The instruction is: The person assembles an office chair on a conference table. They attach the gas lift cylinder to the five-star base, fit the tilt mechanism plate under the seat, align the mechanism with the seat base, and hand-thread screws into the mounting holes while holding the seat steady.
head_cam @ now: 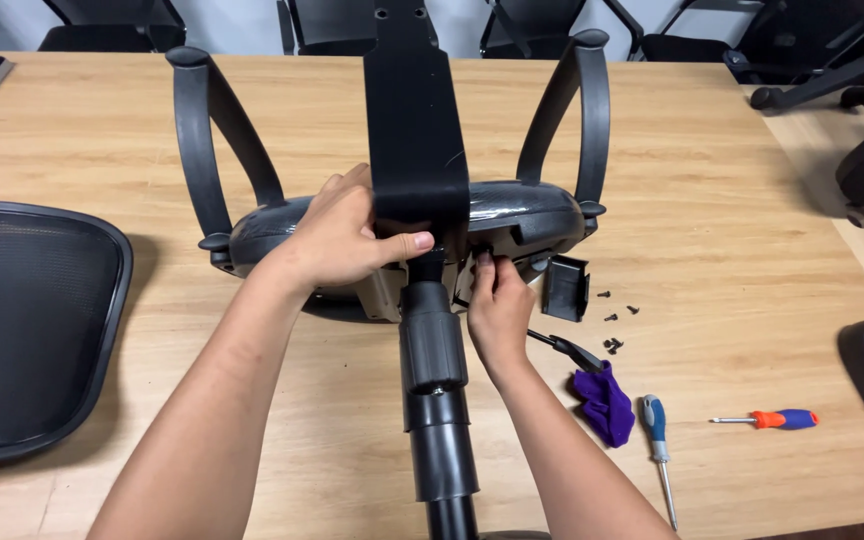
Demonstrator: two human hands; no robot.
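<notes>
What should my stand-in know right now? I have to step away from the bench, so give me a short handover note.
Left hand: gripping the black back bracket where it meets the chair seat, which lies on its side on the table.
Right hand: fingertips pinching something small at the mechanism under the seat; what exactly is hidden.
Gas cylinder is already fitted, armrests too.
Loose: screws, black cover, two screwdrivers, purple cloth.
Mesh backrest lies apart, not yet attached.

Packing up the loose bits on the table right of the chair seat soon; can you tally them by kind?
Screwdrivers: 2
Purple cloth: 1
Black plastic cover: 1
Small black screws: about 5, too small to be sure
Total: about 9
</notes>
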